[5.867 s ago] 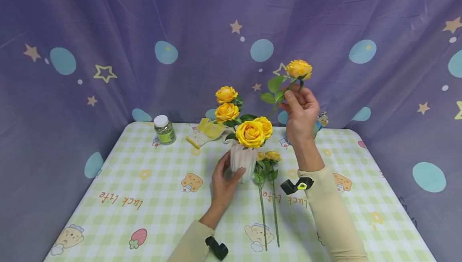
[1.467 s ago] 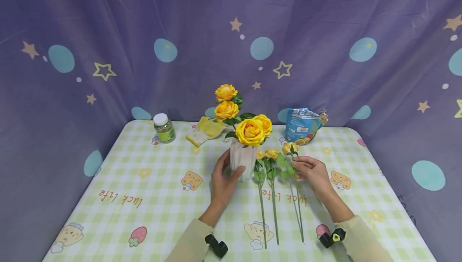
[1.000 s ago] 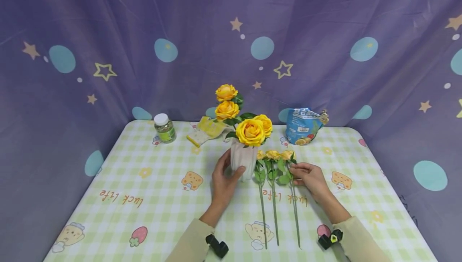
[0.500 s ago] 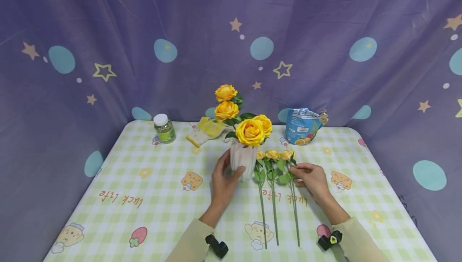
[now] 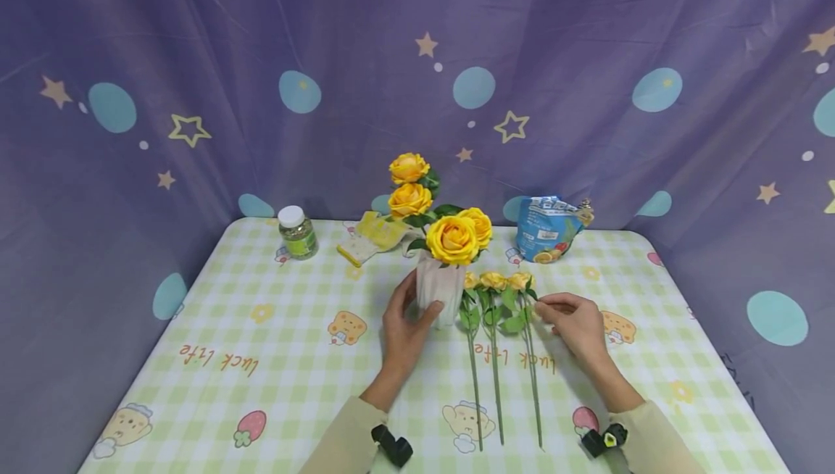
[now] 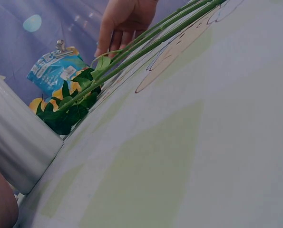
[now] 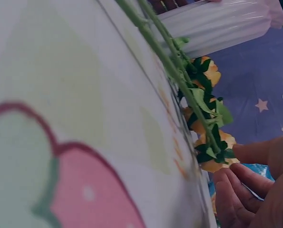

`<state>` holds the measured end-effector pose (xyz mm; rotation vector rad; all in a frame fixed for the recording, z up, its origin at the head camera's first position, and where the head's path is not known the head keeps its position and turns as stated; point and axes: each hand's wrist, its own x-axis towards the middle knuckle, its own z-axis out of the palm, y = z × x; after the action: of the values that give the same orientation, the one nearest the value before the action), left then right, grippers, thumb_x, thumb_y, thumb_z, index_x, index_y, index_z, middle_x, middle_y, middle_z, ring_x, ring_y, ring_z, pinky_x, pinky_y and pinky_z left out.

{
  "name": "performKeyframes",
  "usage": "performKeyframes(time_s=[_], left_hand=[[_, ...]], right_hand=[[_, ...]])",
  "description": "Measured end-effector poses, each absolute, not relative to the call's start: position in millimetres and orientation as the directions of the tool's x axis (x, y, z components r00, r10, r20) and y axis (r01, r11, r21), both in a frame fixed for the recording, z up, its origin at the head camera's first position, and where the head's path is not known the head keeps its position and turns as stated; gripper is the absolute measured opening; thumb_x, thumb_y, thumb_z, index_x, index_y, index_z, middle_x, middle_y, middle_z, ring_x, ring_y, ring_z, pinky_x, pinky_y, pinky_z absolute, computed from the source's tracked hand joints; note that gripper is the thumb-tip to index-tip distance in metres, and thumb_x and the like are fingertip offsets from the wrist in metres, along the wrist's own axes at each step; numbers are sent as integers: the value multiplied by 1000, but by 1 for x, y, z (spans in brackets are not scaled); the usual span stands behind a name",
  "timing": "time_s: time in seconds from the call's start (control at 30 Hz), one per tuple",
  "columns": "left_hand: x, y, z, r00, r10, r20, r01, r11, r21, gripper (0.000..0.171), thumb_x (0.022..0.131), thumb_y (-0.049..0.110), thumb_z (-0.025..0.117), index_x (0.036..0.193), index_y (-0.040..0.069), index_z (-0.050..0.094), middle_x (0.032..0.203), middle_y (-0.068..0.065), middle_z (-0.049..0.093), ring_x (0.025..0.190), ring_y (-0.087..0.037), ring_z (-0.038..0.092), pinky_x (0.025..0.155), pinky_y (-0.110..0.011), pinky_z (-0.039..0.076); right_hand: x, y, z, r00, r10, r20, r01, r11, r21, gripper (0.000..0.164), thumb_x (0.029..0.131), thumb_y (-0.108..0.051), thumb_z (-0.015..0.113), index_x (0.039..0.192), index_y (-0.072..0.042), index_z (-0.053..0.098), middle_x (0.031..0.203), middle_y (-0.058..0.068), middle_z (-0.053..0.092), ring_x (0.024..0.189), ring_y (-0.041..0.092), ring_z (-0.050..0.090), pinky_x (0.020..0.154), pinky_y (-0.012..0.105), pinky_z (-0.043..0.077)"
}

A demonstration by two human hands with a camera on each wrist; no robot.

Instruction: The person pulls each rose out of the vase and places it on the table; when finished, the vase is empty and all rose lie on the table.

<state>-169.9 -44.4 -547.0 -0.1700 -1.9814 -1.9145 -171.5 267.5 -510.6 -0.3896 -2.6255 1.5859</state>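
The white vase (image 5: 443, 285) is held upright by its side in the grip of the left hand (image 5: 406, 325). Nothing is held by the right hand (image 5: 577, 325), its grip slightly parted just beside the rightmost rose (image 5: 520, 281) of three laid on the tabletop (image 5: 313, 387). Light, springy stems are expected, best pinched midway. "Luck life" is printed upside down; the blue pouch (image 5: 548, 231) cannot be read.

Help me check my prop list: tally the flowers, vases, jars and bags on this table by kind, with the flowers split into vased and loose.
Flowers in the vase, visible blooms: 4
Loose flowers: 3
Vase: 1
Jar: 1
Bag: 1
Total: 10
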Motion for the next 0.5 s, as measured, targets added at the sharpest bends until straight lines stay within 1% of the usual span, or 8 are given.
performKeyframes(time_s=[0.17,0.33,0.4,0.5], left_hand=[[-169,-44,-546,-917,-176,358,352,63,934,68,96,9,88,158,11,60,154,-8,66,136,-30,65,120,-55,50],[-169,-44,-545,-920,-170,353,350,47,936,68,96,9,88,158,11,60,153,-8,66,136,-29,65,120,-57,49],[-170,-44,-545,-921,-170,350,347,48,937,68,96,9,88,158,11,60,153,-7,67,136,-28,65,120,-55,49],[-170,-44,-545,-923,-170,345,342,47,939,68,96,9,88,158,11,60,154,-7,67,136,-27,65,120,-52,50]], right_hand=[[-171,271,-506,-962,274,-6,140,472,-870,24,101,-22,85,115,-4,84,96,5,83,79,18,76,62,27,62],[-168,269,-498,-955,294,38,99,438,-893,20,100,-20,86,113,-5,85,96,5,84,84,22,79,64,27,64],[-166,267,-495,-953,294,74,62,427,-902,20,100,-19,86,113,-4,84,95,4,84,84,20,79,64,25,63],[-163,261,-491,-947,288,140,-11,407,-913,21,100,-18,86,113,-2,84,92,0,84,81,13,78,63,23,62]])
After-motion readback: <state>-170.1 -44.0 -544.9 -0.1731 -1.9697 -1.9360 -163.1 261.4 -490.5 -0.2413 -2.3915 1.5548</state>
